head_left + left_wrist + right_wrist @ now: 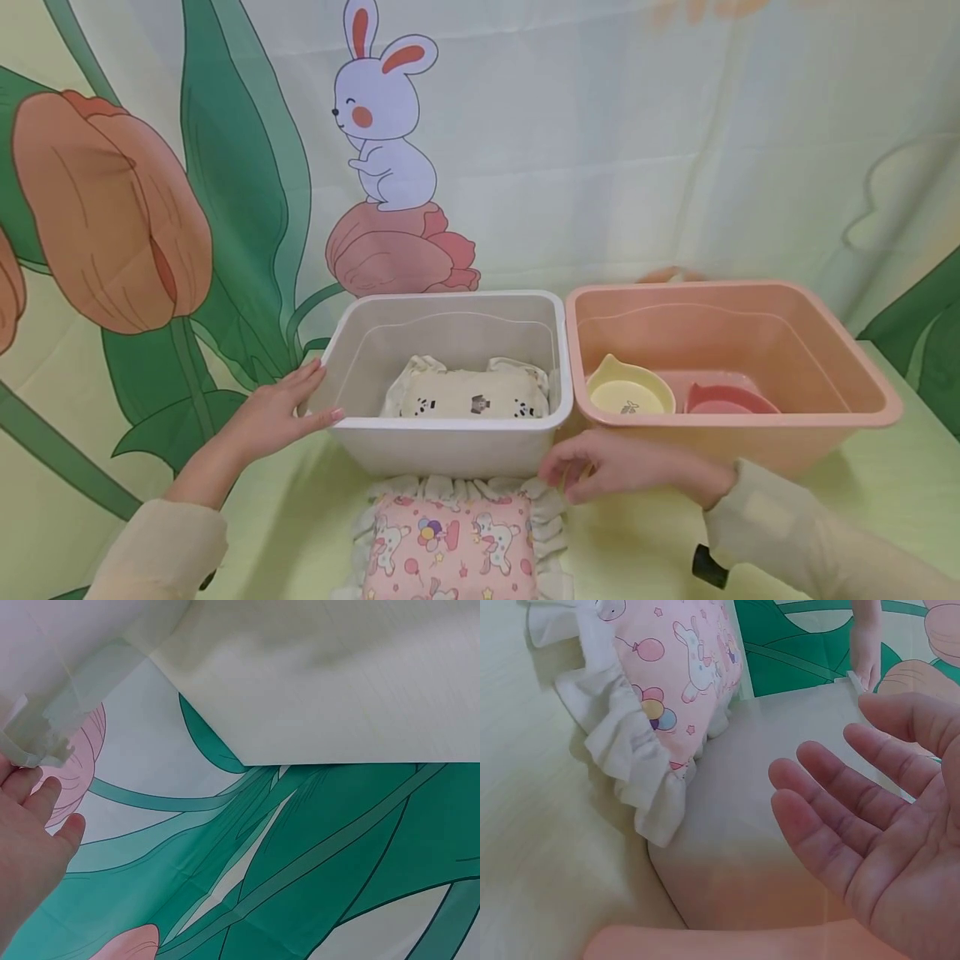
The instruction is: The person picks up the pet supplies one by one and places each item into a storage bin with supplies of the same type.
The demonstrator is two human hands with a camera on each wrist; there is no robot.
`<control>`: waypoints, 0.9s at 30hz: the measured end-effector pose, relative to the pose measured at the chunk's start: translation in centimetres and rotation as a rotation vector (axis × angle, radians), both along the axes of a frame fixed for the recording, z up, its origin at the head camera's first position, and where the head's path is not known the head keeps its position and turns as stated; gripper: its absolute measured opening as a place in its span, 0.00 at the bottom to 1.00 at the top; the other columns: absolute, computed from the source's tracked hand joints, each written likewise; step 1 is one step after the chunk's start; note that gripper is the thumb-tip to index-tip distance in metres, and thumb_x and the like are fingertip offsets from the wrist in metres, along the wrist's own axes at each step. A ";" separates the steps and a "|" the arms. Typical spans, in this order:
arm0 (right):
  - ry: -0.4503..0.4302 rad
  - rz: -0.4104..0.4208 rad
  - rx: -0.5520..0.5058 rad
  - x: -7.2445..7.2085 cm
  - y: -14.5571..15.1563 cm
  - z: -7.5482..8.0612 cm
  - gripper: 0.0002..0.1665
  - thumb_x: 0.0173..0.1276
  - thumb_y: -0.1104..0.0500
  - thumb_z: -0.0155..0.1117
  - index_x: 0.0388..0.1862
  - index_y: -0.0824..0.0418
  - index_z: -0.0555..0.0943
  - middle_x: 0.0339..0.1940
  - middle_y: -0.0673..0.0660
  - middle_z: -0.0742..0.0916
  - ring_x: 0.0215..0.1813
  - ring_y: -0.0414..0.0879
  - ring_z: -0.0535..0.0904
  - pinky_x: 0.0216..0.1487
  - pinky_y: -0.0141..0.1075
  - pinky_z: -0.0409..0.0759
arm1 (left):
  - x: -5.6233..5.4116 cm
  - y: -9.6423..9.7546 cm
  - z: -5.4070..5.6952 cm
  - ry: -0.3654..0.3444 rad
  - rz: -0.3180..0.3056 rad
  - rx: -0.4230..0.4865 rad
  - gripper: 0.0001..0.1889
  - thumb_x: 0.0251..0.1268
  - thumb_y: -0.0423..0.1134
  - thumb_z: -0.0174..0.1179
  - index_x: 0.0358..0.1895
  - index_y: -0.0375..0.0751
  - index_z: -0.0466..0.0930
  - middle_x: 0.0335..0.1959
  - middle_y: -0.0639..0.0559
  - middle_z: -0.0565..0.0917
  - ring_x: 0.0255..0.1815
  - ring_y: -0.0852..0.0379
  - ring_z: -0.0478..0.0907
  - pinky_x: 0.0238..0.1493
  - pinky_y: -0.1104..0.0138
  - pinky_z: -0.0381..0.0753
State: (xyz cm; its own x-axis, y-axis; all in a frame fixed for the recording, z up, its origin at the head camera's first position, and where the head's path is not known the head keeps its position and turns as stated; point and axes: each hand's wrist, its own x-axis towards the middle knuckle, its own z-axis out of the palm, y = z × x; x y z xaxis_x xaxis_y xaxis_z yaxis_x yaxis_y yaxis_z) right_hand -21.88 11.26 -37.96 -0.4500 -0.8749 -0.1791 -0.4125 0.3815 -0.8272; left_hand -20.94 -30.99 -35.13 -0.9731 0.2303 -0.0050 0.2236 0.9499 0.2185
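Observation:
My left hand [268, 417] is at the left side of a white bin [450, 427], fingers and thumb spread about its rim. In the left wrist view, the fingertips of that hand [30, 832] meet the rim's edge. Inside the bin lies a cream pillow [465, 392] with animal-face prints and ruffled edges. My right hand [622, 463] hovers by the bin's front right corner, loosely bent and holding nothing; the right wrist view shows its bare palm [900, 862]. Just below is a pink pillow [450, 546] with unicorn prints and white ruffles, lying before the bin.
Against the white bin's right side stands a peach bin [735, 421]. It holds a yellow dish [632, 393] and a red dish [731, 400]. A pale green cloth [885, 517] covers the table, and a printed curtain [600, 150] hangs behind.

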 end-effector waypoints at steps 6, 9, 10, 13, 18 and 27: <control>0.020 -0.015 -0.018 -0.2 -0.3 -1.0 0.16 0.58 0.63 0.58 0.47 0.56 0.77 0.40 0.48 0.82 0.43 0.41 0.78 0.46 0.31 0.75 | 0.0 0.0 0.0 -0.008 0.004 0.002 0.42 0.56 0.61 0.50 0.67 0.35 0.52 0.68 0.38 0.53 0.65 0.33 0.53 0.57 0.38 0.56; 0.025 -0.011 -0.039 -0.3 -0.5 -1.6 0.16 0.58 0.64 0.58 0.47 0.59 0.76 0.40 0.50 0.82 0.43 0.43 0.78 0.45 0.31 0.76 | 0.0 0.0 0.0 -0.010 0.004 0.002 0.42 0.56 0.61 0.50 0.67 0.35 0.52 0.69 0.38 0.52 0.65 0.33 0.53 0.56 0.38 0.56; 0.021 -0.009 -0.045 -0.3 -0.5 -1.8 0.16 0.58 0.64 0.58 0.47 0.60 0.76 0.41 0.51 0.82 0.43 0.44 0.78 0.45 0.31 0.76 | 0.0 0.0 0.1 -0.012 0.005 0.003 0.42 0.56 0.61 0.50 0.67 0.35 0.52 0.69 0.38 0.52 0.65 0.33 0.53 0.56 0.38 0.56; 0.008 0.000 -0.062 -0.4 -0.7 -2.3 0.16 0.59 0.65 0.58 0.47 0.62 0.76 0.41 0.56 0.82 0.44 0.49 0.78 0.45 0.31 0.76 | 0.0 0.0 0.0 -0.014 0.005 0.002 0.42 0.56 0.61 0.50 0.67 0.35 0.52 0.69 0.38 0.52 0.65 0.33 0.53 0.56 0.38 0.56; -0.013 -0.004 -0.076 -0.4 -0.9 -3.0 0.16 0.58 0.65 0.57 0.47 0.63 0.76 0.42 0.62 0.82 0.44 0.50 0.78 0.45 0.30 0.76 | 0.0 -0.1 -0.1 -0.018 0.009 0.000 0.42 0.56 0.62 0.49 0.67 0.36 0.52 0.69 0.38 0.52 0.65 0.33 0.53 0.56 0.38 0.55; -0.031 -0.014 -0.099 -0.4 -1.3 -4.4 0.16 0.58 0.67 0.57 0.47 0.68 0.75 0.42 0.64 0.82 0.44 0.55 0.78 0.44 0.31 0.76 | 0.0 -0.1 -0.1 -0.017 0.010 0.003 0.42 0.56 0.62 0.49 0.67 0.36 0.51 0.69 0.39 0.52 0.65 0.33 0.53 0.56 0.38 0.56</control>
State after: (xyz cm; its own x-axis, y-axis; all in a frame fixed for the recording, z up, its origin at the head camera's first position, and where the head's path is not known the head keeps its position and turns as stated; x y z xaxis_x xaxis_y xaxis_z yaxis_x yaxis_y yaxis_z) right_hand -22.30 9.95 -42.34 -0.4580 -0.8826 -0.1063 -0.3810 0.3029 -0.8736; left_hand -20.91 -31.09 -35.26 -0.9752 0.2203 -0.0208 0.2102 0.9515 0.2246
